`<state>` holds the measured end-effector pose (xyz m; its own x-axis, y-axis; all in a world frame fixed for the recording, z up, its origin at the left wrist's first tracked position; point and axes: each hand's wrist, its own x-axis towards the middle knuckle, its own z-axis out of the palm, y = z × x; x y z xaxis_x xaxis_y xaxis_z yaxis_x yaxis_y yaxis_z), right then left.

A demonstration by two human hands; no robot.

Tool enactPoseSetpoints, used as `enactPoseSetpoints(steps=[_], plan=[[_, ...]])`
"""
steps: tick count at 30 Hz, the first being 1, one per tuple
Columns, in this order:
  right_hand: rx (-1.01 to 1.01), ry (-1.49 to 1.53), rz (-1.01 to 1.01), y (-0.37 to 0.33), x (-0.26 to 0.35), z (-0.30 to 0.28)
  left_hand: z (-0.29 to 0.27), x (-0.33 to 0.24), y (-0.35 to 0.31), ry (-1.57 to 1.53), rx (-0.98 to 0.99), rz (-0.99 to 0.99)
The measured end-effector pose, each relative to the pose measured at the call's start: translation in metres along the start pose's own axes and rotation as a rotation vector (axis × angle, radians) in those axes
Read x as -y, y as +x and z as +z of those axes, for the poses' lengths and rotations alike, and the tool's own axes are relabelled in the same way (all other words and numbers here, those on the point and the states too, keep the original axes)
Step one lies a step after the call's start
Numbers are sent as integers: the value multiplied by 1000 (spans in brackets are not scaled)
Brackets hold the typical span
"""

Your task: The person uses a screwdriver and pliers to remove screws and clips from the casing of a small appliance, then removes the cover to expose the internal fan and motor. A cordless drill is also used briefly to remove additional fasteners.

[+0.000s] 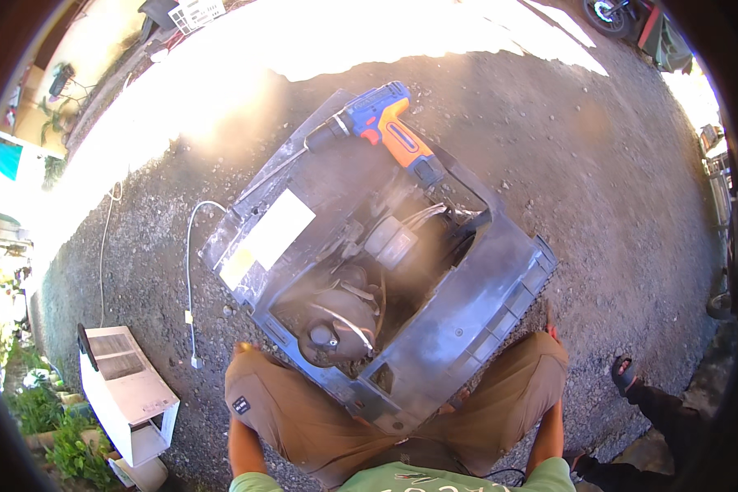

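Note:
A large dark blue-grey plastic appliance housing lies tilted before my knees, its inside exposed. A dark round motor-like part sits in its lower left, and a pale block with white wires lies in the middle. Across the far edge rests a blue and orange cordless drill with a long bit. My left forearm and right forearm run outside my knees. Both hands are mostly hidden behind the knees; bits of skin show beside them, but I cannot tell what the fingers touch.
A white box-shaped panel or cabinet stands on the gravel at left. A white cable with a plug trails beside the housing. Another person's sandalled foot is at right. Plants grow at lower left; a motorcycle wheel shows at far right.

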<state>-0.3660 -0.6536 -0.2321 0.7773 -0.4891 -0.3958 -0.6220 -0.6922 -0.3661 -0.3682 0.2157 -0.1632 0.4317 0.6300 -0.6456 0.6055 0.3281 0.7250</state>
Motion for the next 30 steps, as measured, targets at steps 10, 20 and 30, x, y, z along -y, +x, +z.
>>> enactPoseSetpoints(steps=[10,20,30], plan=[[-309,99,-850,34,393,-182,8,-109,-58,477,22,429],[40,-242,-896,7,640,-106,141,-174,-234,206,0,467],[58,521,-422,135,369,-164,162,-137,-251,-223,128,44]])
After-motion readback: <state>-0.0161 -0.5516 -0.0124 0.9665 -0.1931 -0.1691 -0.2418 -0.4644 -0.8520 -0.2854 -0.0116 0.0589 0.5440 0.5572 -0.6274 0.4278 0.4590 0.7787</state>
